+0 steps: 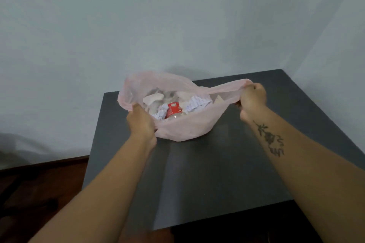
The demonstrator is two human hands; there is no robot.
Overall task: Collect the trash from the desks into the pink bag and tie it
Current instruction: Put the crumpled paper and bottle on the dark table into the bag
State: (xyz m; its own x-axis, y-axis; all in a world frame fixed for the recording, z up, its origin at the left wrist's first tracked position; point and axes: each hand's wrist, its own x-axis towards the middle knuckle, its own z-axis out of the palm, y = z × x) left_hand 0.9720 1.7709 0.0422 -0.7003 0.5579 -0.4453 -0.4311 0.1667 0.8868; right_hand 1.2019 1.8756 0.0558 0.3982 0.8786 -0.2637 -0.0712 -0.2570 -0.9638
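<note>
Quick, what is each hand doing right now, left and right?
Left hand: closed, gripping the near left edge of the pink bag.
Right hand: closed, gripping the bag's stretched right handle.

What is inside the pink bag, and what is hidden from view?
Inside the pink bag lie crumpled papers and a bottle with a red label. Anything beneath them, and the bag's bottom, is covered.
</note>
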